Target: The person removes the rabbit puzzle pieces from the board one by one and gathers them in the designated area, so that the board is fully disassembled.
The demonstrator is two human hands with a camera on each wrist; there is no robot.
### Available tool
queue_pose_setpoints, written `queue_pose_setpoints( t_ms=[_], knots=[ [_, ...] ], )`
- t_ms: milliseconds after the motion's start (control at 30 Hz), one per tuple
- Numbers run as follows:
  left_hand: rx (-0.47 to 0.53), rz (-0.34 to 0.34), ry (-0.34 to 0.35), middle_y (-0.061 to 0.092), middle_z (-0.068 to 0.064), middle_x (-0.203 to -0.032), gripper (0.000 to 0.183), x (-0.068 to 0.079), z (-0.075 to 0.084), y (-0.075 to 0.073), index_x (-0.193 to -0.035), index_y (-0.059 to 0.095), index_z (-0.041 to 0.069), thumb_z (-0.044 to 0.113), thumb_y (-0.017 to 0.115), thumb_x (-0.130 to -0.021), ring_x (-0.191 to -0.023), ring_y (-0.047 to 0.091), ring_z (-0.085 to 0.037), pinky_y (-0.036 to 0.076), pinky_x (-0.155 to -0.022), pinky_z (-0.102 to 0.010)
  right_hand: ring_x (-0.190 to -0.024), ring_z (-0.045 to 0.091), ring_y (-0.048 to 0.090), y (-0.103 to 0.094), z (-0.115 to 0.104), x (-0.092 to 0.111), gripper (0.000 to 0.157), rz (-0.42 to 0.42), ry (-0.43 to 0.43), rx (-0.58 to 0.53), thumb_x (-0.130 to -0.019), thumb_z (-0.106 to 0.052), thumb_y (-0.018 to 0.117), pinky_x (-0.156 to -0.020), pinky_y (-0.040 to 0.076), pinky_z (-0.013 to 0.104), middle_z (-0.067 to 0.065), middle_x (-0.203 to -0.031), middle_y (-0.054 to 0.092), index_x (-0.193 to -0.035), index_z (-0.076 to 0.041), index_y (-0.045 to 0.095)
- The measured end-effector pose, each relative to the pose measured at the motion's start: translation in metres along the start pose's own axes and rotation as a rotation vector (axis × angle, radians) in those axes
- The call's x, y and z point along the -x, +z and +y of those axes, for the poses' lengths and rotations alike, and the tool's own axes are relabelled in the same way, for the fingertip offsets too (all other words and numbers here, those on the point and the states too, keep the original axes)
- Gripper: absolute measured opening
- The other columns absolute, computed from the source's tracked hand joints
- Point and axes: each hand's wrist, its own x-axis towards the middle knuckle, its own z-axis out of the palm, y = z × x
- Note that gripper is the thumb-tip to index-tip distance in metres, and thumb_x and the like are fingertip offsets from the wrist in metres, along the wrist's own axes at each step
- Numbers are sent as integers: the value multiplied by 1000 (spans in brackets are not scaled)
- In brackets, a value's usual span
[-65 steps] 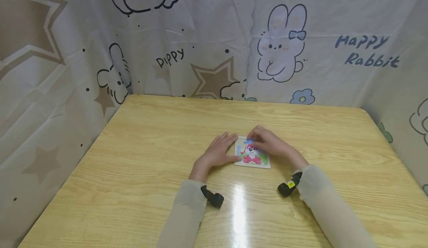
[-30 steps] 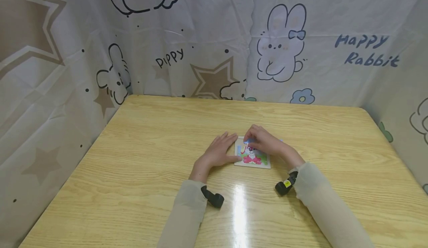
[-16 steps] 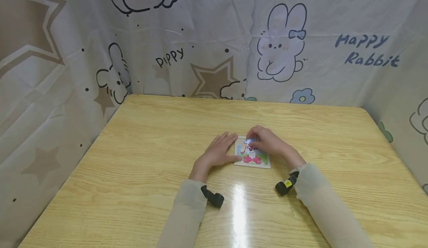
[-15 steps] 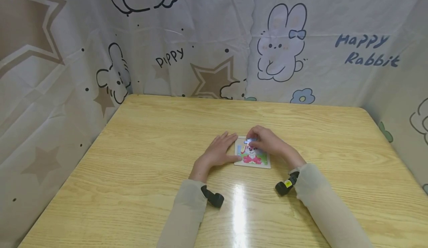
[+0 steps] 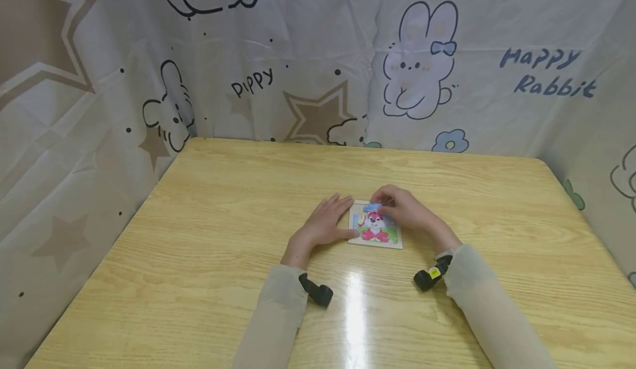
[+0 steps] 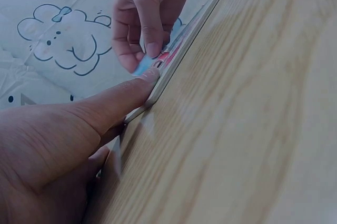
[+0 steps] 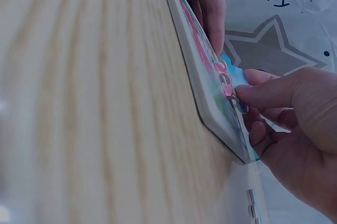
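Observation:
A small square jigsaw board (image 5: 392, 246) with a pale rim and a pink cartoon animal lies mid-table. At its left side my left hand (image 5: 323, 222) is spread, fingers stretched along the far-left corner and thumb resting on the near-left part. Over the board's top edge, my right hand (image 5: 408, 212) pinches a blue jigsaw piece (image 5: 371, 207) between thumb and fingers. The right wrist view shows this piece (image 7: 235, 74) tilted up from the board, with pink on it. In the left wrist view the left thumb (image 6: 126, 95) presses the board's rim.
Beyond the board in the right wrist view, a loose jigsaw piece (image 7: 254, 205) lies on the table. The wooden table (image 5: 223, 209) reaches back to a printed curtain (image 5: 308, 43). Each wrist carries a black camera (image 5: 318, 294).
My right hand has shifted slightly right and turned the pinched piece, so more of its blue face and the animal's head show. The left hand keeps its place on the board.

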Motion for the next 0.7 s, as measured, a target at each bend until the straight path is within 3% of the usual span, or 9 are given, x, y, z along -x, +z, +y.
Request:
queue_pose_setpoints(
  t_ms=[367, 500, 700],
  knots=[
    [-10, -2, 3, 23, 3, -164, 83, -1, 0, -2, -156, 27, 19, 48, 67, -89, -156, 5, -21, 2, -129, -39, -97, 24, 60, -2, -10, -1, 19, 39, -138, 97, -93, 6, 56, -90, 55, 44, 12, -102, 63, -106, -3, 66],
    [-14, 1, 10, 23, 2, -164, 84, -2, -1, -2, -156, 27, 19, 48, 67, -89, -156, 5, -21, 2, -129, -39, -101, 28, 62, -2, -12, -1, 19, 31, -117, 82, -93, 6, 56, -93, 55, 47, 13, -105, 64, -107, -3, 66],
    [-1, -1, -3, 22, 3, -165, 84, 0, -1, -1, -156, 26, 20, 49, 66, -89, -156, 4, -21, 2, -129, -40, -108, 28, 61, -1, -4, 2, 17, 35, -6, 1, -95, -3, 57, -97, 53, 46, 11, -113, 64, -108, -9, 66]
  ],
)
